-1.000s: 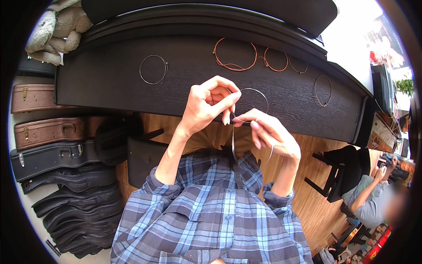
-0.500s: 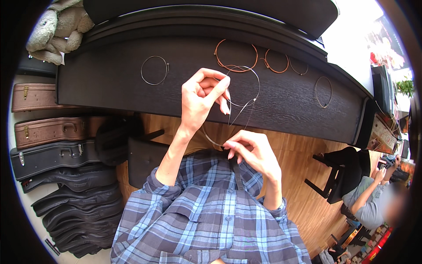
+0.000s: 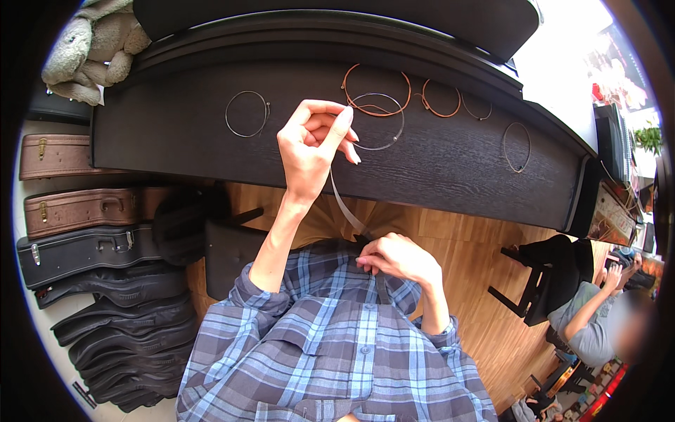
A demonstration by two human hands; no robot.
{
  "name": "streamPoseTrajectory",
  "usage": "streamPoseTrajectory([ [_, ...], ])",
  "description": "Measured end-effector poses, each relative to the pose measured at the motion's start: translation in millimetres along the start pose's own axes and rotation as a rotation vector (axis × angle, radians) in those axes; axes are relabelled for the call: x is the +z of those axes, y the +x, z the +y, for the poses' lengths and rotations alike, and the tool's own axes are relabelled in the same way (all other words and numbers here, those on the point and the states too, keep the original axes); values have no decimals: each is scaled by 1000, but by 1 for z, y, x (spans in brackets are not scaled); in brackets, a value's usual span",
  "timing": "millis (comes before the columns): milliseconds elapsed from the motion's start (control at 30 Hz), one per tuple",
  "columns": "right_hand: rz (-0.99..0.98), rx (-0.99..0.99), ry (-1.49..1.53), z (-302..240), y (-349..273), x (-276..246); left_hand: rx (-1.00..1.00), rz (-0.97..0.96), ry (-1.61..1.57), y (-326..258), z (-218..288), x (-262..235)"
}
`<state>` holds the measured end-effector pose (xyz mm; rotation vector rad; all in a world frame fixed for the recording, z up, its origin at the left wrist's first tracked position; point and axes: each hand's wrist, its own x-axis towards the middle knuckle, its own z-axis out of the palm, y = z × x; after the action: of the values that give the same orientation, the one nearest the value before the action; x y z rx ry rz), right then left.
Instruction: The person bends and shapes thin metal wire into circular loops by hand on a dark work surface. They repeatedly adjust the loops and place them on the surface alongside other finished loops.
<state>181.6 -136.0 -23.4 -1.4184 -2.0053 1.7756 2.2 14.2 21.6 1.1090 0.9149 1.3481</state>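
My left hand point(image 3: 314, 144), raised over the black wooden surface, pinches a coiled silver guitar string point(image 3: 403, 125) between thumb and fingers. The coil's loop hangs out to the right of the fingertips, a small ball end on it. From below that hand a blurred grey streak of the string runs down to my right hand point(image 3: 401, 257), which is held low in front of my shirt. The right fingers are closed together at its end; their exact grip on the thin string is partly hidden. Beyond the held coil lies a large copper-coloured string coil point(image 3: 410, 86).
A smaller copper coil point(image 3: 441, 116), a silver coil point(image 3: 246, 135) and another thin coil point(image 3: 519, 171) rest on the black surface point(image 3: 176, 133). Instrument cases point(image 3: 84, 211) are stacked at left, near a plush toy point(image 3: 105, 42). A person point(image 3: 590, 316) sits at far right beyond a black bench point(image 3: 555, 274).
My left hand has moved slightly left and up with the coil. My right hand has dropped slightly, the gap between the hands has widened, and the string between them is now blurred.
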Motion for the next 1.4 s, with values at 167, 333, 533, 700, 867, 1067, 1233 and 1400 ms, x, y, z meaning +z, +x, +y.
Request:
streamPoseTrajectory([
  [167,267,-61,-229,-6,-23,-4,-36,-31,-34,-1,-1,-3],
  [333,197,26,136,-47,-60,-51,-26,-67,-64,-4,1,-7],
  [533,909,-235,424,-67,-7,-75,-37,-179,-50,-10,0,-7],
  [700,774,-306,506,-47,37,-91,-27,-236,205,-9,-1,-1],
  [867,840,-318,527,-38,31,-90,19,-251,231,-9,1,-4],
  [1067,838,-282,544,-39,27,-88,69,-218,226,-10,-2,-4],
  [1233,840,-301,541,-41,29,-85,163,-169,283,-11,-8,-4],
  [1400,826,-314,562,-42,29,-86,214,-189,374,-10,-9,-4],
])
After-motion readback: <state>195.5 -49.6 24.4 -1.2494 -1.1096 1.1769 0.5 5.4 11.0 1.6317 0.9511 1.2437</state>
